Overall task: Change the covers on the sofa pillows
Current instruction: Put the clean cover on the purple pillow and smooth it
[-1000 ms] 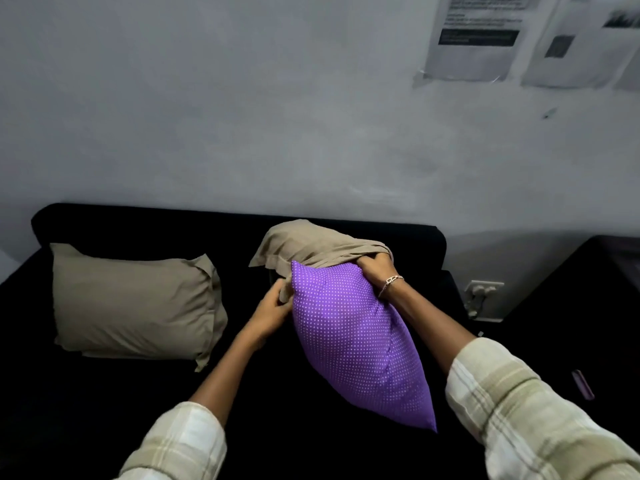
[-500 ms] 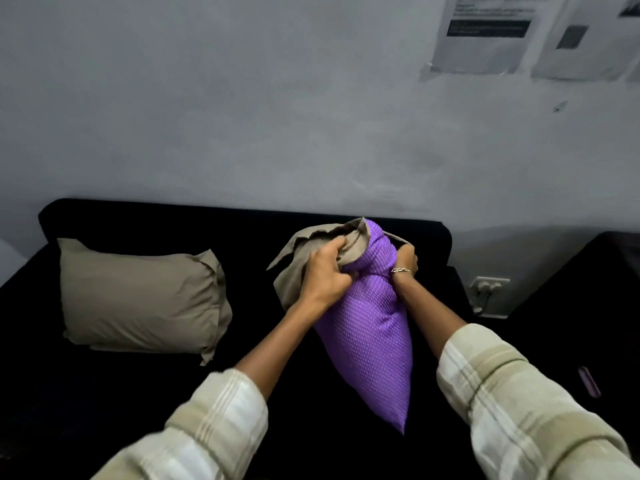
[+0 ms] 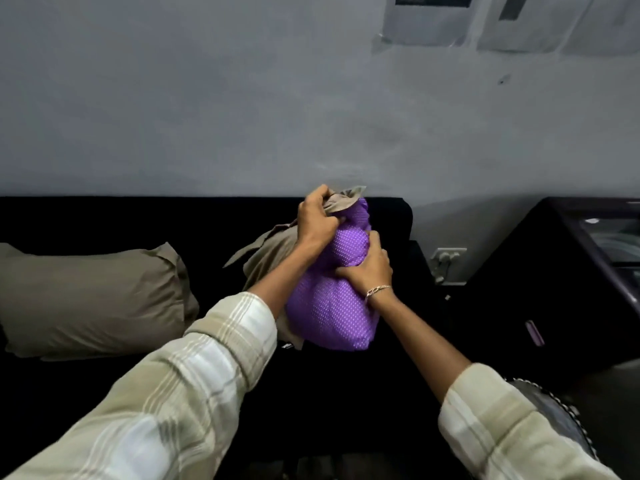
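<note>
A purple pillow (image 3: 329,313) with small white dots stands upright on the black sofa (image 3: 104,216), squeezed narrow near its top. A loose beige cover (image 3: 273,247) hangs bunched behind and to the left of it. My left hand (image 3: 317,220) grips the beige cover's edge at the pillow's top. My right hand (image 3: 369,268), with a bracelet at the wrist, grips the purple pillow just below, pinching it in at the waist.
A second pillow (image 3: 90,299) in a beige cover lies on the sofa at the left. A wall socket (image 3: 446,258) sits right of the sofa. A dark cabinet (image 3: 571,271) stands at the right. Papers (image 3: 429,19) are taped on the wall above.
My left hand climbed from the pillow's left side to its top, taking the beige cover with it. My right hand slid down onto the pillow's middle. The pillow now stands more upright and squeezed.
</note>
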Tool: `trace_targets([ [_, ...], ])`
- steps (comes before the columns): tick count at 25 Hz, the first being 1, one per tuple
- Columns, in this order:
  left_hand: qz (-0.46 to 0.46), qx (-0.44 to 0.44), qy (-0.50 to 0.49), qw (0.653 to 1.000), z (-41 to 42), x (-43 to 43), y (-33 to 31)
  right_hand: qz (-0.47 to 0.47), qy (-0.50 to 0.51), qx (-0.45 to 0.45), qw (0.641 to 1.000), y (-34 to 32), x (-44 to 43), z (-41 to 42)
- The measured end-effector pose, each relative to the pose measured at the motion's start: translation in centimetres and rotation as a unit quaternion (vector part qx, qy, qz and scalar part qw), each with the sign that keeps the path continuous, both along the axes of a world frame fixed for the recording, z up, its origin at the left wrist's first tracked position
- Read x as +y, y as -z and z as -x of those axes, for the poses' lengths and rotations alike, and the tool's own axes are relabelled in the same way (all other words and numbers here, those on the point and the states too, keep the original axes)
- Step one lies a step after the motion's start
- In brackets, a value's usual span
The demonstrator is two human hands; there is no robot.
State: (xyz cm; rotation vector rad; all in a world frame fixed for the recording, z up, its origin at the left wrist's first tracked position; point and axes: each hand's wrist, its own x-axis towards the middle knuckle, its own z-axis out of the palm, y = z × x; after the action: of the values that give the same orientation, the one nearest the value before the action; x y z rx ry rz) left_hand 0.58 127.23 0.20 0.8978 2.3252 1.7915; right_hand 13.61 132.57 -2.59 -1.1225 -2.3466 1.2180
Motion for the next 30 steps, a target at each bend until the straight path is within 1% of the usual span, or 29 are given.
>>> trace_targets([
  [2,0.006,-0.042,0.069,0.997,1.2,-1.3,0.5,0.099,0.052,0.109,0.988,0.8,1.7,0.7],
  [3,0.012,-0.037,0.074,0.996,1.8,-2.5,0.9,0.149,0.075,0.149,0.975,0.9,2.1,1.1],
  [4,0.012,-0.028,0.046,0.998,2.3,-3.8,1.8,0.184,0.096,0.178,0.962,0.8,2.1,1.6],
  [5,0.014,-0.025,-0.011,1.000,2.5,-5.3,2.9,0.210,0.107,0.201,0.951,0.6,1.6,2.1],
  [6,0.044,-0.040,-0.084,0.995,2.4,-6.8,5.1,0.227,0.114,0.215,0.943,0.3,1.2,2.4],
  [7,0.097,-0.082,-0.143,0.981,1.6,-8.3,7.0,0.243,0.121,0.227,0.935,0.1,1.0,2.7],
  [8,0.158,-0.160,-0.171,0.959,0.4,-10.0,10.1,0.258,0.131,0.241,0.926,-0.3,0.9,2.9],
  [9,0.204,-0.253,-0.168,0.931,-1.1,-11.6,13.1,0.270,0.142,0.259,0.916,-0.6,1.1,3.0],
  [10,0.231,-0.339,-0.148,0.900,-2.8,-13.0,15.7,0.280,0.156,0.278,0.905,-0.8,1.4,3.1],
  [11,0.238,-0.409,-0.119,0.873,-4.4,-13.8,18.1,0.295,0.175,0.295,0.892,-0.9,1.6,3.1],
  [12,0.222,-0.466,-0.086,0.852,-5.8,-14.0,19.2,0.313,0.193,0.307,0.878,-1.0,1.7,3.1],
  [13,0.218,-0.489,-0.078,0.841,-6.6,-13.4,19.2,0.320,0.208,0.313,0.870,-1.0,1.8,3.0],
  [14,0.220,-0.457,-0.077,0.858,-6.9,-12.4,18.5,0.308,0.220,0.310,0.872,-0.8,1.9,2.9],
  [15,0.235,-0.381,-0.091,0.890,-6.7,-11.0,17.4,0.277,0.231,0.300,0.883,-0.7,2.0,2.7],
  [17,0.278,-0.218,-0.124,0.927,-6.8,-9.2,14.5,0.179,0.248,0.261,0.916,-0.3,2.3,2.5],
  [18,0.252,-0.163,-0.137,0.944,-6.8,-8.7,13.1,0.127,0.250,0.241,0.929,-0.2,2.5,2.4],
  [20,0.135,-0.090,-0.133,0.978,-7.5,-8.1,9.3,0.029,0.237,0.205,0.949,0.3,2.9,2.7],
  [21,0.067,-0.055,-0.098,0.991,-8.1,-7.6,7.3,-0.002,0.221,0.186,0.957,0.8,2.8,2.9],
  [22,0.026,-0.008,-0.045,0.999,-8.8,-6.9,4.9,-0.011,0.208,0.172,0.963,1.3,2.5,3.2],
  [23,0.019,0.030,0.009,0.999,-9.3,-6.1,3.1,-0.001,0.195,0.165,0.967,1.8,2.0,3.4],
  [24,0.028,0.048,0.050,0.997,-9.3,-5.6,2.0,0.008,0.177,0.162,0.971,2.1,1.4,3.4],
  [25,0.041,0.048,0.063,0.996,-8.9,-5.7,1.7,0.001,0.152,0.167,0.974,2.6,0.9,3.5],
  [26,0.048,0.029,0.042,0.998,-7.7,-6.2,2.4,-0.021,0.122,0.173,0.977,3.2,0.5,3.5],
  [28,0.012,-0.058,-0.056,0.997,-4.9,-8.1,4.5,-0.075,0.064,0.175,0.980,4.4,-0.1,3.2],
  [30,0.004,-0.166,-0.184,0.969,-1.9,-9.6,6.1,-0.089,0.004,0.184,0.979,5.2,-0.3,3.0],
])
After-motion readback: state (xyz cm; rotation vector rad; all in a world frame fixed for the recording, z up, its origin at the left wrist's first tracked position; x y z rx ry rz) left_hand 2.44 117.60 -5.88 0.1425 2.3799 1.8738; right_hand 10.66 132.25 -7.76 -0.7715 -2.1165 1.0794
